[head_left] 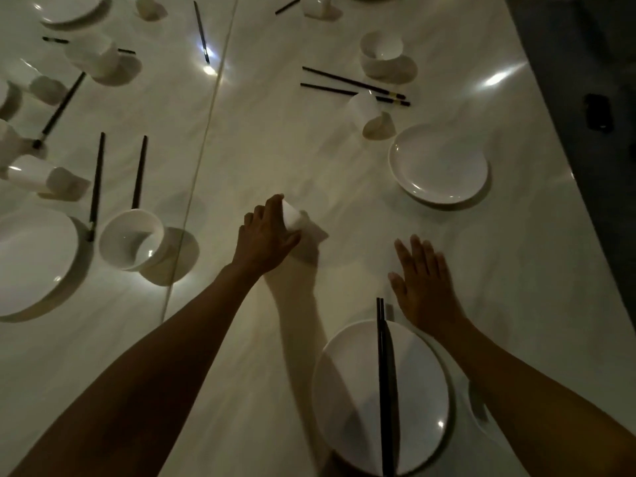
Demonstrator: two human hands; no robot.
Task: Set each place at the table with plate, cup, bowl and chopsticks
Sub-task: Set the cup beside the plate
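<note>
Our left hand (266, 235) was wrapped around a white cup (292, 216) out on the table (261, 139), well beyond the near plate (347, 390). Chopsticks (383, 383) lay across that plate. Our right hand (425, 287) lay flat and spread, holding nothing, just past the plate's rim.

A white cup (292, 216) is gripped by the left hand (266, 235) on the table (241, 139). The right hand (425, 287) is held flat and spread, beside the near plate (358, 390), across which black chopsticks (383, 380) are laid.
</note>
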